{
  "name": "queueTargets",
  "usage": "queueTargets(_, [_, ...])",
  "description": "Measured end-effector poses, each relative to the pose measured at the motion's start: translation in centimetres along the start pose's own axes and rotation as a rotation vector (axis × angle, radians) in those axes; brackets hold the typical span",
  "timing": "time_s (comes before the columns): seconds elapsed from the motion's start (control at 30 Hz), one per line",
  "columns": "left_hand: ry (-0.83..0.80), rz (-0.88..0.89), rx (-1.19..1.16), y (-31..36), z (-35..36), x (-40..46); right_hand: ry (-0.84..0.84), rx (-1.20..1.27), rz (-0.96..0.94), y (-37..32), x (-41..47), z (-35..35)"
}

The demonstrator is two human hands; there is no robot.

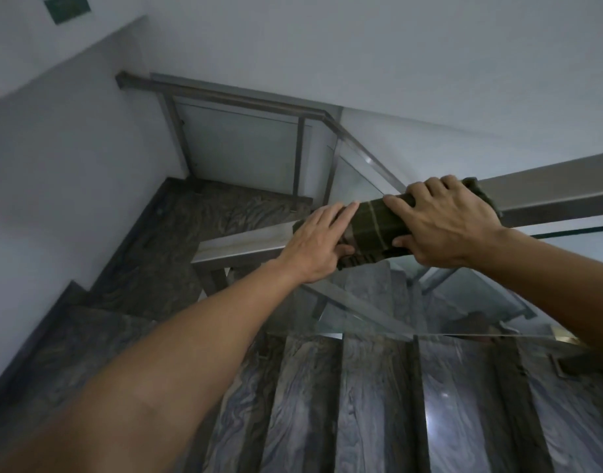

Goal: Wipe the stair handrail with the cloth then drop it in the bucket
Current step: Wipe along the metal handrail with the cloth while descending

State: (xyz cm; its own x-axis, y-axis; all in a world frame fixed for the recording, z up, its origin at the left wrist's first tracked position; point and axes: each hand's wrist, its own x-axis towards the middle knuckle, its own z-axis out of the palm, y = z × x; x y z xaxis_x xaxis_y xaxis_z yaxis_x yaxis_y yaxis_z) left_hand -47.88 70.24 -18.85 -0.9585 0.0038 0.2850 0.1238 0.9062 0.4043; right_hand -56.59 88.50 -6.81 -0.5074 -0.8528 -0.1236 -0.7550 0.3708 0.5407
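Midway along the flat grey metal handrail [549, 192], a dark green striped cloth [371, 227] lies draped over the rail. Right hand [450, 223] clamps cloth onto rail, fingers curled. Left hand [313, 247] presses its left end, fingers extended, thumb beneath. Grey marble stairs [361, 404] near.

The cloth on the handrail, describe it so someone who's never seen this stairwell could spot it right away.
Follow the metal handrail above the marble stairs to where both hands meet. The cloth is draped over the rail there, pressed between the left hand and the right hand. It is the only dark olive-green fabric with pale stripes; everything around it is grey metal or glass.
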Motion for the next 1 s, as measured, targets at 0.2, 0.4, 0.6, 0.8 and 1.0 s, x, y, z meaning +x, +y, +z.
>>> queueTargets(0.2, [0.015,0.011,0.003,-2.9,0.3,-1.6,-0.008,0.008,0.010,-2.8,1.8,0.4])
queueTargets(0.4, [0.002,0.012,-0.011,-6.3,0.5,-3.3,0.000,0.028,0.010,-6.0,4.1,0.8])
queueTargets(0.6, [-0.004,0.024,-0.030,-11.3,1.1,-5.8,0.019,0.028,0.041,-10.6,7.1,1.4])
queueTargets(0.8, [0.006,0.024,-0.024,-16.7,1.8,-8.2,-0.001,0.031,0.052,-15.4,10.5,1.2])
queueTargets(1.0, [-0.005,0.044,-0.018,-20.4,2.2,-9.9,-0.023,0.057,0.066,-18.6,12.6,1.1])
